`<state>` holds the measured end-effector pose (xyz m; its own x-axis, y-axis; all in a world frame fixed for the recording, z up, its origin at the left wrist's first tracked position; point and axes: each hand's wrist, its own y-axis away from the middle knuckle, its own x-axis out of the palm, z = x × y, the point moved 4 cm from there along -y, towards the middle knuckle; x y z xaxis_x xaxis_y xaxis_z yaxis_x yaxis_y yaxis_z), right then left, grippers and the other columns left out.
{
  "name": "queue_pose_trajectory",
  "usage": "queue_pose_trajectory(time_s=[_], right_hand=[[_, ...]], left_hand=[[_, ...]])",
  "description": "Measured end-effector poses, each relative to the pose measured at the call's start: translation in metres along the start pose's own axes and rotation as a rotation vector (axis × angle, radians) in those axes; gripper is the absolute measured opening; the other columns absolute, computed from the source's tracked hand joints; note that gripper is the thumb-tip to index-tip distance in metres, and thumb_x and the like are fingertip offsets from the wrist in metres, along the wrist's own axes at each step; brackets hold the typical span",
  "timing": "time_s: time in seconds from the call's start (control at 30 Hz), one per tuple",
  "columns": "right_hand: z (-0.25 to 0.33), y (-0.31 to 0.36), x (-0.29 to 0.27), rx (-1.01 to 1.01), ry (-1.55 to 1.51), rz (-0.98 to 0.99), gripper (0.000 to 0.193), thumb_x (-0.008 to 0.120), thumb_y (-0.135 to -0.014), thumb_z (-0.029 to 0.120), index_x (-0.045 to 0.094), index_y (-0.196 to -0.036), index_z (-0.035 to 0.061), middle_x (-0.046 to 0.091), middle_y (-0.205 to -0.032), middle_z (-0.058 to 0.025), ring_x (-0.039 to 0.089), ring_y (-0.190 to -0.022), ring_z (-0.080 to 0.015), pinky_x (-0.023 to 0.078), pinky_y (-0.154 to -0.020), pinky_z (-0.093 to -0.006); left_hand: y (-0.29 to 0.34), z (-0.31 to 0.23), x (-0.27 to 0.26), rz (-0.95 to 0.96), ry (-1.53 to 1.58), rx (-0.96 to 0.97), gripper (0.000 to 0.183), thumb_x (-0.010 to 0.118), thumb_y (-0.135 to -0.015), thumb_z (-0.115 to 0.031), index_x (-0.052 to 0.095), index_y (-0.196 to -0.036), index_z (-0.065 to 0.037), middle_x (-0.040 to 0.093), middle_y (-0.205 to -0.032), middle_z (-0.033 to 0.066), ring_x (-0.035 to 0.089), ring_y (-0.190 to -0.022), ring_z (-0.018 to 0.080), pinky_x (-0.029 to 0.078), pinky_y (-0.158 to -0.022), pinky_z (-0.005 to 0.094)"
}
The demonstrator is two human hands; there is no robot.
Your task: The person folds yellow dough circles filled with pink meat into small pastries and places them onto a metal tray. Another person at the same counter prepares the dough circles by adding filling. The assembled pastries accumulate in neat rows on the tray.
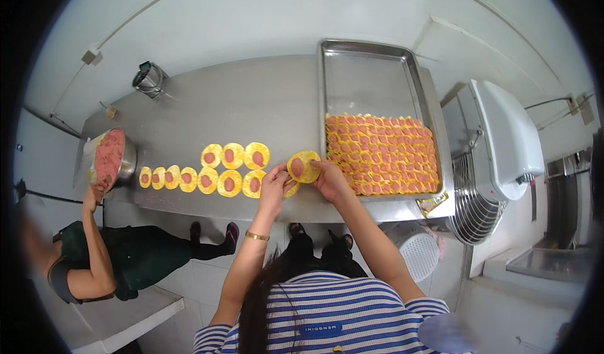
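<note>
Above the table's front edge, I hold up a round yellow dumpling wrapper (308,166) with a dab of pink minced filling on it. My left hand (274,184) pinches its left edge, and my right hand (328,181) grips the right edge. Partly hidden behind my left hand, another yellow wrapper (291,190) lies on the table. To the left, more yellow wrappers (233,156) topped with filling lie flat in two rows. Close to my right hand, tight rows of filled yellow dumplings (380,156) cover the near part of a metal tray (371,80).
At the table's left end, a co-worker's hand (94,195) reaches to a steel bowl (129,160) of pink minced meat (109,155). A small metal canister (150,80) stands by the wall. A white mixer (503,140) with a wire guard borders the table's right end. Below is a perforated stool (419,258).
</note>
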<state>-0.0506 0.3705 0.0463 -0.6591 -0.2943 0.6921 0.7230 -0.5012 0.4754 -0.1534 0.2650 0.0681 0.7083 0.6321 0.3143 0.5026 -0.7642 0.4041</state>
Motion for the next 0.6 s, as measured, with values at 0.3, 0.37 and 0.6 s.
queue_pose_trajectory(time_s=[0.3, 0.37, 0.6], right_hand=[[-0.023, 0.118, -0.079, -0.088, 0.046, -0.213, 0.024, 0.049, -0.089, 0.007, 0.051, -0.112, -0.0005, 0.060, -0.104, -0.0077, 0.061, -0.091, -0.0158, 0.052, -0.079, -0.0295], [-0.026, 0.136, -0.096, -0.090, 0.065, -0.236, 0.024, 0.050, -0.089, 0.008, 0.053, -0.112, -0.0006, 0.060, -0.104, -0.0078, 0.061, -0.090, -0.0153, 0.051, -0.078, -0.0287], [-0.034, 0.146, -0.128, -0.151, 0.188, -0.226, 0.021, 0.056, -0.088, 0.010, 0.059, -0.106, -0.0015, 0.063, -0.094, -0.0053, 0.061, -0.082, -0.0123, 0.050, -0.073, -0.0259]], left_hand=[[0.064, 0.065, 0.056, 0.188, -0.108, -0.230, 0.030, 0.042, -0.095, -0.012, 0.050, -0.121, 0.001, 0.059, -0.108, 0.0072, 0.060, -0.095, 0.0161, 0.050, -0.081, 0.0295], [0.072, 0.081, 0.064, 0.227, -0.135, -0.275, 0.030, 0.043, -0.095, -0.012, 0.051, -0.120, 0.002, 0.059, -0.107, 0.0072, 0.060, -0.095, 0.0161, 0.050, -0.080, 0.0293], [0.075, 0.117, 0.067, 0.146, -0.231, -0.213, 0.027, 0.044, -0.094, -0.010, 0.055, -0.116, 0.000, 0.060, -0.103, 0.0068, 0.061, -0.087, 0.0142, 0.053, -0.074, 0.0290]])
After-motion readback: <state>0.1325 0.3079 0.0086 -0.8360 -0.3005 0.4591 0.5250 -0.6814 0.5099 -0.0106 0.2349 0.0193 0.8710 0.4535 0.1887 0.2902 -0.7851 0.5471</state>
